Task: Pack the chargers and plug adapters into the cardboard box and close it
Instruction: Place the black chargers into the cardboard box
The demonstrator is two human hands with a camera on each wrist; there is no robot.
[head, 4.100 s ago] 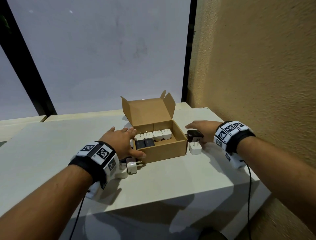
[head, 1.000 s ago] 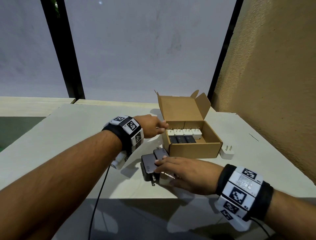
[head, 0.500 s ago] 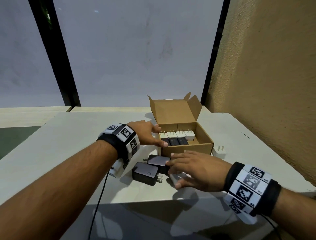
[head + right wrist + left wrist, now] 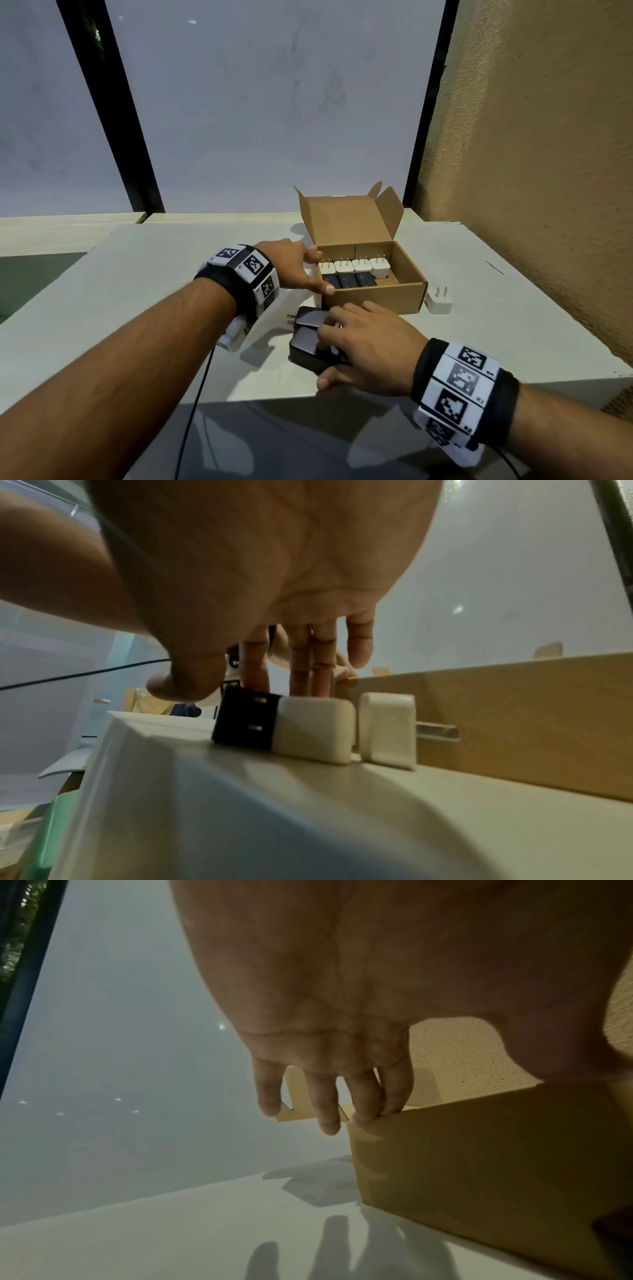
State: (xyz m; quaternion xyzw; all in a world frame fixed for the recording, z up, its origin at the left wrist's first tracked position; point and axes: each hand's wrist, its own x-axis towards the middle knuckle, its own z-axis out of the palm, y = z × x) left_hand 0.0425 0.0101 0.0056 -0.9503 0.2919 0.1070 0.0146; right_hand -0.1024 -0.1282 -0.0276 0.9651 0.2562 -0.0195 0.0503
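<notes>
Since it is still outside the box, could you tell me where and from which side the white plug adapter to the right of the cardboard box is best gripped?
Grip the white plug adapter by its squarish body, low on two opposite flat sides, coming from above with the right hand. Its two prongs stand upright, so the top is poor to hold. The side nearest the cardboard box looks tight, so I would pinch the near and far faces.

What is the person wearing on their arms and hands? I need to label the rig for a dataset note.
Both forearms are bare, with no sleeves or gloves. Each wrist carries a black band ringed with white square tiles printed with black pixel-pattern markers. A white housing sits under the left wrist, and a thin black cable hangs down from it. The left hand and right hand are bare.
</notes>
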